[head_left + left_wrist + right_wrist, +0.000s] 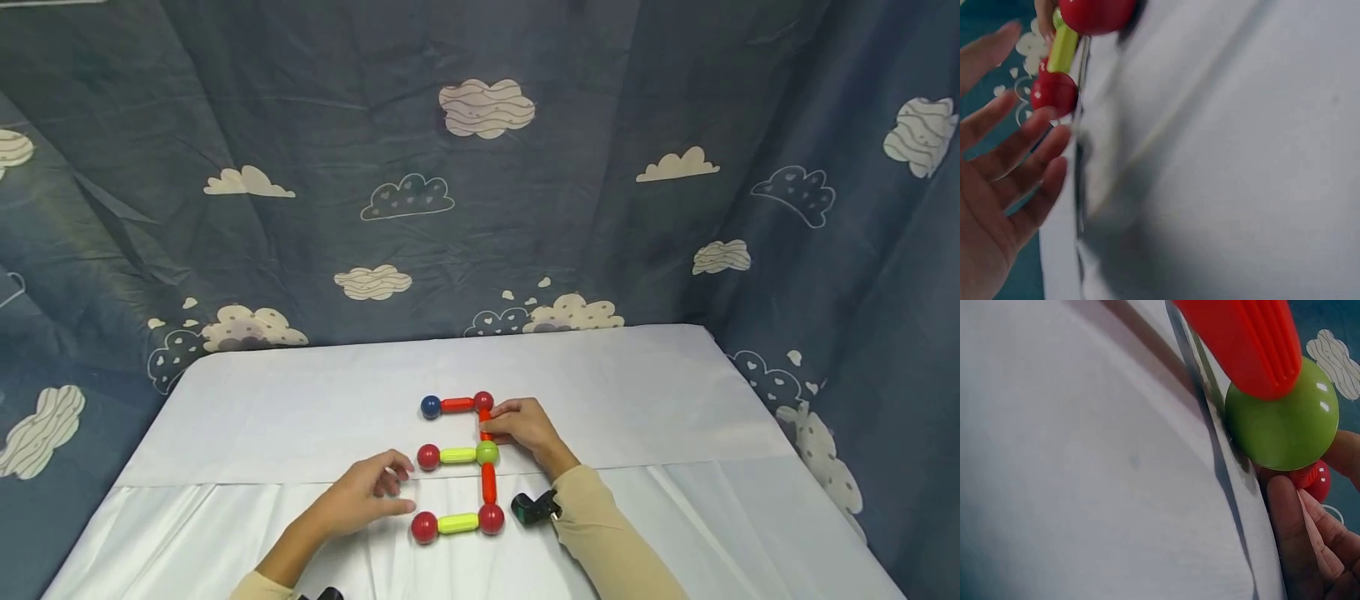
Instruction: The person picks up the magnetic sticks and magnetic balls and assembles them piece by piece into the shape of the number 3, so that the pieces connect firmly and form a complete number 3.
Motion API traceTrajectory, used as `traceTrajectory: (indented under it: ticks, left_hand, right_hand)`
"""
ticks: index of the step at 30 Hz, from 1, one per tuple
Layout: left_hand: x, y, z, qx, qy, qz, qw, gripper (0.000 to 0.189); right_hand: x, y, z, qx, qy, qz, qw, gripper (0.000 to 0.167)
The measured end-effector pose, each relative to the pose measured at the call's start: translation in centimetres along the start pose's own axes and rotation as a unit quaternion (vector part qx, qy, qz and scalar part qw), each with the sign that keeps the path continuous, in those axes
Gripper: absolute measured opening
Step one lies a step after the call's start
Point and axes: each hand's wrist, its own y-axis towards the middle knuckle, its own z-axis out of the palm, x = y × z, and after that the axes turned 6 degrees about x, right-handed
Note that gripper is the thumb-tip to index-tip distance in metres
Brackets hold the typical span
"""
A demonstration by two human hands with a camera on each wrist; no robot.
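Note:
Red, yellow-green and blue toy balls and rods lie joined in a three-armed figure on the table. My right hand (pixel 528 429) pinches the upper red rod (pixel 484 414) of its spine, between a red ball (pixel 483 401) and the green ball (pixel 487 452). In the right wrist view, fingertips touch that rod just behind the green ball (pixel 1285 425). To the left, my left hand (pixel 363 493) hovers with fingers spread and holds nothing. It is beside the middle arm's red ball (pixel 428 457) and the bottom arm's red ball (pixel 424 527). A blue ball (pixel 431 407) ends the top arm.
White cloth covers the table (pixel 300 400), with a seam across it. A dark blue curtain (pixel 315 150) with cloud prints hangs behind and at both sides. A black wrist camera (pixel 532 508) on the right sleeve sits close to the figure's lower right ball.

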Motion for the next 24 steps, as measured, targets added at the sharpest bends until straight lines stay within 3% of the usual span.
traceTrajectory:
  ticks: [3,5,8,10,14,24]
  left_hand:
    - [1.5,-0.1,0.8,0.059,0.055,0.037,0.996,0.051]
    - [1.7,-0.2,1.2,0.078,0.089,0.059,0.9913,0.05]
    - [0.3,-0.4,1.2,0.087,0.117,0.061,0.9874,0.041]
    - [-1.3,-0.6,0.8,0.086,0.119,0.045,0.9882,0.036]
    - [-2.7,-0.7,0.5,0.086,0.11,0.027,0.9898,0.031]
    - [-1.9,-0.8,0.4,0.086,0.053,0.037,0.9942,0.036]
  right_hand:
    - [0.2,0.1,0.1,-0.001,0.004,-0.001,1.0,0.02]
    - [0.3,0.1,0.3,0.003,0.009,-0.005,0.9999,0.02]
    - [0.5,0.2,0.5,0.006,0.008,-0.013,0.9999,0.019]
    - [0.6,0.2,0.8,0.004,0.006,-0.016,0.9999,0.02]
    - [0.6,0.2,0.9,-0.006,0.002,-0.013,0.9999,0.021]
    - [0.0,-0.1,0.5,-0.013,-0.008,-0.001,0.9999,0.023]
